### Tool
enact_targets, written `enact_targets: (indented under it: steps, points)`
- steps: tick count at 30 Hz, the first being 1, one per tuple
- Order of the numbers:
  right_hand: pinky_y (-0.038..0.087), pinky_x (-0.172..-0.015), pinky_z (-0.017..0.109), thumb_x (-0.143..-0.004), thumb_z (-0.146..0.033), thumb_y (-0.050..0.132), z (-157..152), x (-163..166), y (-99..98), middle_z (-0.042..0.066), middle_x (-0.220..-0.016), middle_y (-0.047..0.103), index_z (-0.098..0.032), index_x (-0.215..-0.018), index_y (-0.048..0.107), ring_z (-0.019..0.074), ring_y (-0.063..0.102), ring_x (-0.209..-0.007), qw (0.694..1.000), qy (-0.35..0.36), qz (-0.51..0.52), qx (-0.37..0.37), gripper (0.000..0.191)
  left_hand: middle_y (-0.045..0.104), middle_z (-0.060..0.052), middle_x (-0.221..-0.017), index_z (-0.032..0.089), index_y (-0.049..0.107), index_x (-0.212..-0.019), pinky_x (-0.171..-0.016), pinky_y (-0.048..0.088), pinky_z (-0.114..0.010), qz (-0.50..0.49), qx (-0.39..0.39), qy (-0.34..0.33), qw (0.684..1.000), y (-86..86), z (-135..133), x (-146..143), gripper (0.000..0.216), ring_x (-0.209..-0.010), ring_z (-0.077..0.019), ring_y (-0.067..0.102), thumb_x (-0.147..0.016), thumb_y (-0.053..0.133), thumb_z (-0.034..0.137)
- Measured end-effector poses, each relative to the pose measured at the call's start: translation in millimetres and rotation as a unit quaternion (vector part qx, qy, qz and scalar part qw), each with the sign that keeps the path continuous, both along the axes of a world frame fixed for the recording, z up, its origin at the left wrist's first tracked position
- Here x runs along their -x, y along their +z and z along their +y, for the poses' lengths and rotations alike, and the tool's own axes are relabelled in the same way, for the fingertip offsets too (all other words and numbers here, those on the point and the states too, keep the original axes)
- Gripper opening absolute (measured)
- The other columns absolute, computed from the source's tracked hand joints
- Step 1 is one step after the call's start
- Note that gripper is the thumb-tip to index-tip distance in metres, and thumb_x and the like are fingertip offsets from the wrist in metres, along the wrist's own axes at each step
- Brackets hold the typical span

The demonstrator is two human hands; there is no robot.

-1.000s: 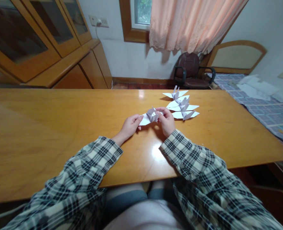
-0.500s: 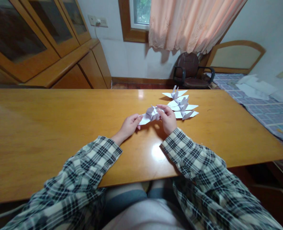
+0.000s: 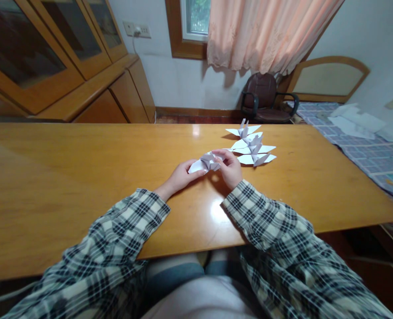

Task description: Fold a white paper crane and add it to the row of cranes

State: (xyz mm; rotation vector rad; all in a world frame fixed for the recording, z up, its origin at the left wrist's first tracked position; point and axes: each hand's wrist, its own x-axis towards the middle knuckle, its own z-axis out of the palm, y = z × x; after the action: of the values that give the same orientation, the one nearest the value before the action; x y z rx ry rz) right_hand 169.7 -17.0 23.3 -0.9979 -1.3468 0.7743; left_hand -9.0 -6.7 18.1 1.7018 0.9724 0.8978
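Note:
A white folded paper crane (image 3: 208, 161) is held between my two hands, just above the table. My left hand (image 3: 182, 176) grips its left wing, with the thumb reaching in toward the body. My right hand (image 3: 228, 166) pinches the right side, and its fingers hide part of that wing. Beyond my right hand stand several finished-looking white paper cranes; the nearest crane (image 3: 256, 158) has its wings spread, and the farthest crane (image 3: 243, 130) sits close to the table's back edge.
The wooden table (image 3: 83, 177) stretches wide to both sides. Behind it is a brown armchair (image 3: 264, 95). On the right, a bed (image 3: 362, 155) with a checked cover bears white papers (image 3: 356, 122). A wooden cabinet (image 3: 113, 95) stands at the back left.
My left thumb has slid inward along the wing toward the crane's body. My right hand has shifted slightly left and down, and the held crane looks flatter and lower.

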Motion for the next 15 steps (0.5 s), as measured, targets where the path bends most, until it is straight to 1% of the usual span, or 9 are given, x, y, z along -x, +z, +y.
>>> enact_targets:
  steps: [3,7,10,12,15]
  points:
    - [0.048,-0.077,0.032,-0.079,-0.036,0.062,2,0,-5.5,0.002,-0.09,0.065,-0.022,-0.091,0.065,0.0162,0.059,-0.083,1.0,0.002,-0.004,-0.001,0.019,0.062,0.0,-0.077,0.014,0.065,-0.088,-0.062,0.041,-0.022,0.001,0.006,-0.011,1.0,1.6,-2,-1,0.035,-0.067,-0.0131,0.053,-0.073,0.066,0.045]
    - [0.048,-0.078,0.033,-0.078,-0.039,0.062,4,1,-11.6,0.003,-0.091,0.065,-0.021,-0.092,0.064,0.0169,0.06,-0.083,1.0,0.012,0.019,0.022,0.022,0.058,0.001,-0.069,0.013,0.063,-0.081,-0.058,0.038,-0.022,-0.009,0.013,-0.024,1.0,2.3,-4,0,0.033,-0.062,-0.0116,0.049,-0.075,0.064,0.046]
    - [0.048,-0.075,0.033,-0.078,-0.037,0.062,3,2,-9.8,0.003,-0.089,0.065,-0.021,-0.09,0.064,0.0171,0.06,-0.081,0.999,0.022,0.016,0.027,0.021,0.057,0.001,-0.068,0.013,0.062,-0.076,-0.057,0.038,-0.022,-0.016,0.017,-0.016,1.0,-0.8,-1,0,0.035,-0.061,-0.0116,0.049,-0.077,0.06,0.048]
    - [0.048,-0.073,0.032,-0.079,-0.035,0.061,1,2,-6.2,0.003,-0.088,0.065,-0.021,-0.088,0.064,0.0165,0.059,-0.078,0.999,0.03,-0.011,0.026,0.018,0.057,0.0,-0.071,0.014,0.06,-0.079,-0.057,0.04,-0.022,-0.048,0.014,0.012,0.999,-4.6,2,0,0.034,-0.063,-0.012,0.051,-0.079,0.058,0.048]
    - [0.048,-0.074,0.033,-0.081,-0.033,0.059,-2,3,-1.8,0.003,-0.089,0.065,-0.021,-0.087,0.065,0.0165,0.059,-0.079,0.997,0.039,-0.072,0.013,0.016,0.057,-0.001,-0.084,0.019,0.056,-0.096,-0.065,0.044,-0.022,-0.113,-0.02,0.066,0.991,-9.6,6,-1,0.034,-0.073,-0.0126,0.054,-0.075,0.065,0.044]
